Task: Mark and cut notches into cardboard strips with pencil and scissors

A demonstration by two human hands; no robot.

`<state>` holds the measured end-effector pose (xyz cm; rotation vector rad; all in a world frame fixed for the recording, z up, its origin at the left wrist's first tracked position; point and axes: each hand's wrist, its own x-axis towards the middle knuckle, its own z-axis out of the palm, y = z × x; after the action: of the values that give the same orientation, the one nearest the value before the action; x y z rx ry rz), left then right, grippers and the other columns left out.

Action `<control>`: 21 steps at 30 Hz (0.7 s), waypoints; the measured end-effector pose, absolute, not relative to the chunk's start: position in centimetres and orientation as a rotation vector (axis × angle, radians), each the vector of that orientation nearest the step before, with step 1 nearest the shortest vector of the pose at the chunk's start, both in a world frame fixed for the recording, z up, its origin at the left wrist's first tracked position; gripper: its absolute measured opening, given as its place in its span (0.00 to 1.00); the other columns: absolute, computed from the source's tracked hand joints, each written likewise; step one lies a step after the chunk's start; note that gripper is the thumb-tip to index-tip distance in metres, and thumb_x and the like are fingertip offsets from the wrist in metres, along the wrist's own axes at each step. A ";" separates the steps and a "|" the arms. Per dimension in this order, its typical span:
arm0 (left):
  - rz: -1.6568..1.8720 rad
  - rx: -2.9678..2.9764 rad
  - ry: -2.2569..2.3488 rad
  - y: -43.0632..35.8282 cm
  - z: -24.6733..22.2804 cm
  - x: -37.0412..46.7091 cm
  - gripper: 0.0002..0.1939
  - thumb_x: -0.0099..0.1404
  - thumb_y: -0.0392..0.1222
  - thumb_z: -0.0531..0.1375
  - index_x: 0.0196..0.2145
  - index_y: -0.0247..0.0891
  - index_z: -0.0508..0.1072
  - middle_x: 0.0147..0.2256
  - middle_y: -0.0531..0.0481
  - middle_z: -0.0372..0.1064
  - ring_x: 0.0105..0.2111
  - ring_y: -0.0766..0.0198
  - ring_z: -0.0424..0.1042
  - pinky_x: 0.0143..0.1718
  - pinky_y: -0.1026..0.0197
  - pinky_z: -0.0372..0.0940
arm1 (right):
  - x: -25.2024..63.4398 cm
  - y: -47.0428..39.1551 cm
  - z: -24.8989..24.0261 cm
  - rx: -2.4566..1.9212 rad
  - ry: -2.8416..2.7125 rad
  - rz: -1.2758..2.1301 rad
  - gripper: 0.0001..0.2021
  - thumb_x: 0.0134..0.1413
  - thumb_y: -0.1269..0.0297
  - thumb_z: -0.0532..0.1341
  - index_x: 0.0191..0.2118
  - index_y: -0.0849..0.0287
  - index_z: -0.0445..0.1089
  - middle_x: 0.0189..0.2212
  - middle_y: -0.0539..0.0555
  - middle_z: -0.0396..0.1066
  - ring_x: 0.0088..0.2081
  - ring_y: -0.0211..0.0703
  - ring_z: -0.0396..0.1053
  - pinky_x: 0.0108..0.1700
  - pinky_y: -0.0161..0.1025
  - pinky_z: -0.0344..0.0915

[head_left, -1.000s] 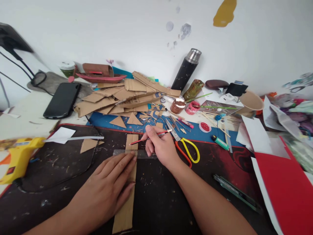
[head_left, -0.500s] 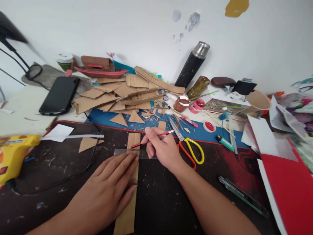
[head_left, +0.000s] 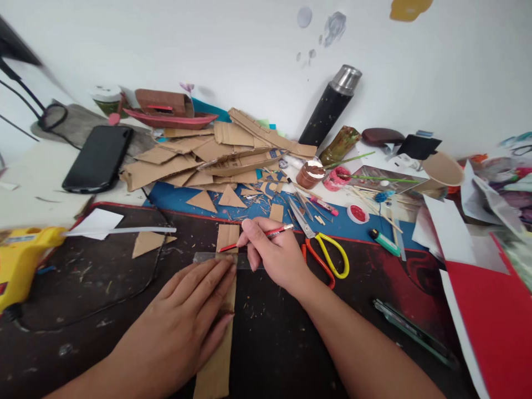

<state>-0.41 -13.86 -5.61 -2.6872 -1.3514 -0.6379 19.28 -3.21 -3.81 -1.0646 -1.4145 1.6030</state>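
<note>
A long cardboard strip [head_left: 216, 366] lies lengthwise on the dark mat, with a clear plastic ruler [head_left: 249, 262] across it. My left hand [head_left: 183, 310] rests flat on the strip and the ruler, fingers stretched out and pressing down. In my right hand [head_left: 276, 252] a red and black pencil [head_left: 228, 247] is pinched, its tip at the strip just above the ruler's edge. The ruler is partly hidden under both hands. Just right of my right hand are scissors [head_left: 320, 252] with one yellow and one orange handle loop.
A yellow hot glue gun [head_left: 29, 260] lies at left, its cable looping over the mat. Behind are piled cardboard pieces [head_left: 166, 169], a model boat [head_left: 170, 113], a phone [head_left: 98, 159], a thermos [head_left: 331, 105] and paint pots [head_left: 311, 173]. A cutter [head_left: 411, 330] and red sheet [head_left: 490, 321] lie right.
The view has shifted slightly. Both hands keep nearly the same places; the pencil tip has moved a little to the left along the ruler's edge.
</note>
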 end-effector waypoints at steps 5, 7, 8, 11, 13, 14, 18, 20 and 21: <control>-0.639 -2.691 -1.329 -13.8 -5.6 -0.4 0.24 0.85 0.45 0.51 0.63 0.27 0.79 0.62 0.32 0.80 0.62 0.44 0.75 0.66 0.44 0.62 | 19.2 -3.4 -3.9 -1.071 -1.444 1.576 0.28 0.74 0.36 0.63 0.31 0.55 0.74 0.15 0.42 0.65 0.18 0.35 0.62 0.27 0.35 0.61; -0.636 -2.695 -1.322 -13.7 -5.5 -0.5 0.24 0.85 0.45 0.51 0.63 0.27 0.79 0.62 0.32 0.80 0.62 0.44 0.75 0.66 0.44 0.62 | 19.2 -3.5 -3.9 -1.081 -1.461 1.559 0.27 0.76 0.37 0.62 0.33 0.55 0.74 0.15 0.42 0.65 0.18 0.36 0.63 0.27 0.35 0.61; -0.634 -2.697 -1.318 -13.7 -5.5 -0.6 0.24 0.85 0.45 0.52 0.63 0.27 0.79 0.62 0.33 0.80 0.62 0.44 0.75 0.67 0.44 0.62 | 19.3 -3.5 -3.9 -1.087 -1.464 1.553 0.26 0.76 0.38 0.62 0.33 0.54 0.74 0.15 0.42 0.65 0.18 0.36 0.63 0.27 0.35 0.61; -0.614 -2.713 -1.298 -13.6 -5.6 -0.8 0.24 0.85 0.46 0.53 0.64 0.27 0.78 0.63 0.33 0.80 0.63 0.43 0.74 0.66 0.44 0.62 | 19.5 -3.4 -4.1 -1.114 -1.462 1.538 0.26 0.77 0.40 0.61 0.33 0.54 0.74 0.15 0.42 0.65 0.18 0.37 0.64 0.26 0.36 0.61; -0.589 -2.714 -1.282 -13.6 -5.7 -1.0 0.24 0.84 0.45 0.53 0.65 0.27 0.76 0.64 0.33 0.79 0.63 0.43 0.74 0.66 0.44 0.62 | 19.7 -3.3 -4.2 -1.139 -1.461 1.521 0.26 0.77 0.40 0.61 0.32 0.54 0.74 0.14 0.42 0.64 0.17 0.37 0.64 0.26 0.36 0.61; -0.573 -2.711 -1.277 -13.6 -5.7 -1.0 0.24 0.84 0.45 0.53 0.66 0.27 0.76 0.65 0.33 0.78 0.64 0.42 0.73 0.66 0.43 0.62 | 19.8 -3.2 -4.3 -1.153 -1.466 1.508 0.26 0.78 0.40 0.61 0.32 0.54 0.74 0.14 0.42 0.63 0.17 0.37 0.64 0.26 0.36 0.61; -0.534 -2.713 -1.235 -13.7 -6.0 -1.3 0.25 0.82 0.43 0.55 0.68 0.26 0.74 0.66 0.31 0.76 0.64 0.40 0.73 0.67 0.41 0.62 | 20.3 -3.1 -4.0 -1.216 -1.541 1.402 0.27 0.79 0.40 0.58 0.31 0.53 0.75 0.15 0.43 0.64 0.17 0.38 0.64 0.25 0.36 0.61; -0.538 -2.719 -1.224 -13.7 -6.0 -1.4 0.26 0.80 0.43 0.57 0.68 0.26 0.74 0.66 0.30 0.76 0.64 0.40 0.73 0.67 0.41 0.62 | 20.6 -3.0 -3.4 -1.241 -1.613 1.319 0.27 0.80 0.42 0.58 0.30 0.53 0.75 0.14 0.43 0.64 0.17 0.38 0.64 0.26 0.36 0.61; -0.540 -2.720 -1.225 -13.7 -6.1 -1.4 0.26 0.80 0.43 0.57 0.68 0.26 0.74 0.66 0.31 0.76 0.64 0.40 0.73 0.66 0.42 0.62 | 20.7 -2.9 -3.1 -1.249 -1.652 1.278 0.27 0.81 0.43 0.57 0.30 0.53 0.74 0.14 0.44 0.64 0.17 0.37 0.64 0.27 0.37 0.60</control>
<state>-1.44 -13.70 -6.07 -2.7200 -1.2254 -0.5399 20.73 -2.93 -3.11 -1.2493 -1.6518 1.2784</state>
